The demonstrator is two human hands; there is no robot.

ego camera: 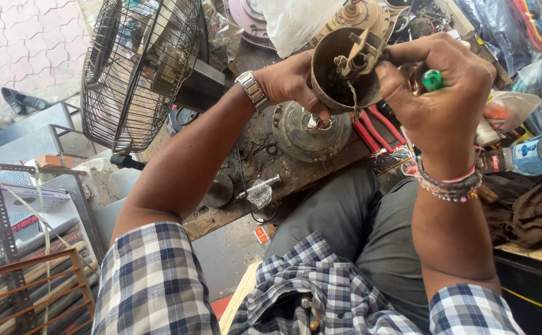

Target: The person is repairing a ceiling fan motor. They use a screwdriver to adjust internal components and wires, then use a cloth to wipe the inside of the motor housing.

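Observation:
My left hand (291,82) grips the side of a round, rusty metal motor housing (339,74), held up with its open end toward me. A small metal bracket (356,57) sits across its mouth. My right hand (441,93) is closed around a screwdriver whose green handle end (432,79) shows between my fingers; the hand rests against the housing's right rim. The screwdriver's tip is hidden. A round grey metal motor cover (311,133) lies on the workbench just below the housing.
A wire fan guard (137,68) stands at the left on the dirty wooden workbench (265,167). Red-handled pliers (370,133) lie beside the cover. A plastic water bottle (534,154), bags and clutter fill the right. Metal racks (17,205) stand at lower left.

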